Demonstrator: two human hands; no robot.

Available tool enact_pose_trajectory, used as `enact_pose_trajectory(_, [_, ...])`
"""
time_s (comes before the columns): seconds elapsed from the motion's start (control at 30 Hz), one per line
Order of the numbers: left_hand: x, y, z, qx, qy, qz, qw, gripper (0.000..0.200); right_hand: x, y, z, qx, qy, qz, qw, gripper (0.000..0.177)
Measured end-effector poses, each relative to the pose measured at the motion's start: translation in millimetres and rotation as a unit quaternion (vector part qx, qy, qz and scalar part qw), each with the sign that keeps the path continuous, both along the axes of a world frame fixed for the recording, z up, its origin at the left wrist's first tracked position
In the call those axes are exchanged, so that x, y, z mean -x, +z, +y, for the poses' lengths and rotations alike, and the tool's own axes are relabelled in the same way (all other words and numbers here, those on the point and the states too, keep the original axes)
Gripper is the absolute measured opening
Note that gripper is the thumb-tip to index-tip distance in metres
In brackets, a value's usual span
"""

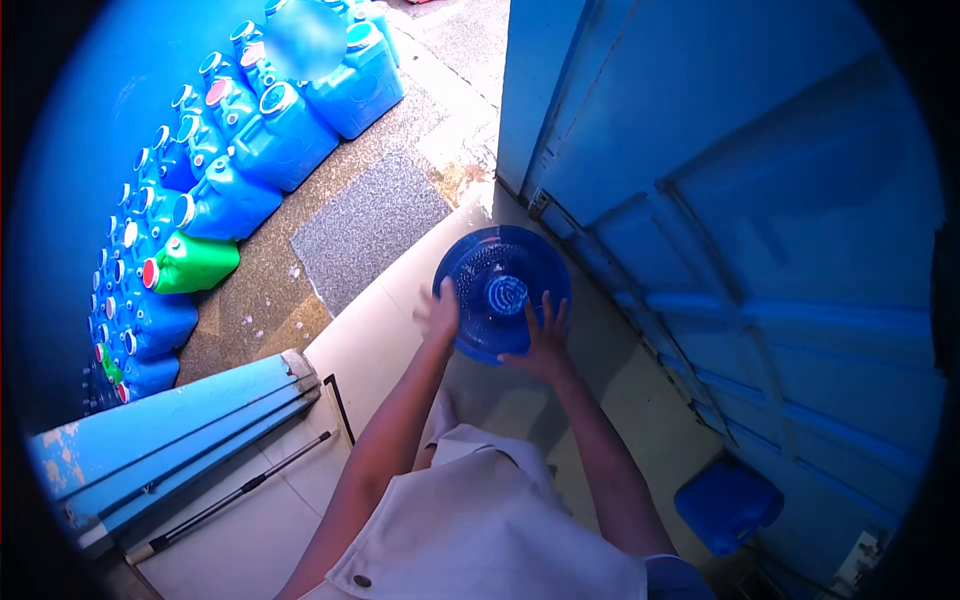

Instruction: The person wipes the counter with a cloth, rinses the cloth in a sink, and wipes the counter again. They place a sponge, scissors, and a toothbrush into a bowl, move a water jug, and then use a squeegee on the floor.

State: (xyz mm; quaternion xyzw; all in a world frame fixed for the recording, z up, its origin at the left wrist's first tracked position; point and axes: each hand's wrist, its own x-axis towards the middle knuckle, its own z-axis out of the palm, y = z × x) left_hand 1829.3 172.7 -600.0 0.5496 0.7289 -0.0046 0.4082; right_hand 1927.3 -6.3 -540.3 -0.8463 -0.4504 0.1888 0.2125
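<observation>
A round, see-through blue water jug (480, 270) with droplets on it is in the middle of the head view, over the pale tiled floor. A white ringed pattern (508, 294) shows at its centre. My left hand (438, 312) is at the jug's left edge, thumb against it and fingers spread outward. At the lower right of the jug, my right hand (544, 338) has its fingers apart, with their tips overlapping the blue side. Both palms are turned inward, one on each side of the jug.
Rows of blue jerrycans (285, 140), one of them green (195, 262), line the wall at upper left. A grey mat (370, 230) lies beyond the doorway. Blue metal doors (740, 220) stand at right, near another blue container (728, 502). A pole (240, 490) lies at lower left.
</observation>
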Motion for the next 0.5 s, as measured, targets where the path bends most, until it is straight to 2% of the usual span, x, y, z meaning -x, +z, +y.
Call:
enact_pose_trajectory(0.03, [10, 12, -3, 0.135, 0.069, -0.093, 0.984, 0.087, 2, 1, 2, 0.000, 0.000, -0.001, 1.000, 0.110])
enact_pose_trajectory(0.07, [17, 31, -4, 0.267, 0.136, -0.182, 0.937, 0.089, 7, 1, 5, 0.004, -0.019, 0.002, 1.000, 0.113])
enact_pose_trajectory(0.1, [12, 41, -3, 0.266, 0.135, -0.184, 0.937, 0.089, 6, 0, 12, 0.006, -0.036, 0.003, 0.999, 0.116])
enact_pose_trajectory(0.17, [2, 46, -6, 0.275, 0.170, -0.260, 0.910, 0.089, 0, -3, 22, -0.011, -0.047, 0.001, 0.999, 0.118])
enact_pose_trajectory(0.2, [5, 44, -3, 0.279, 0.171, -0.253, 0.911, 0.089, 3, -4, 22, -0.027, -0.060, 0.003, 0.998, 0.119])
enact_pose_trajectory(0.3, [-8, 29, 42, 0.193, 0.060, -0.156, 0.967, 0.085, 26, -8, 51, -0.066, -0.130, -0.043, 0.988, 0.119])
enact_pose_trajectory(0.33, [-12, 18, 63, 0.190, 0.059, -0.154, 0.968, 0.085, 32, -13, 68, -0.068, -0.132, -0.041, 0.988, 0.119])
enact_pose_trajectory(0.4, [-21, -8, 99, 0.122, -0.080, -0.110, 0.983, 0.083, 50, -15, 93, -0.055, -0.226, -0.046, 0.971, 0.119])
enact_pose_trajectory(0.43, [-29, -5, 115, 0.121, -0.079, -0.109, 0.983, 0.083, 53, -16, 108, -0.055, -0.226, -0.045, 0.972, 0.119])
enact_pose_trajectory(0.5, [-38, 6, 138, 0.126, -0.149, -0.129, 0.972, 0.080, 59, -15, 133, -0.034, -0.285, -0.044, 0.957, 0.119])
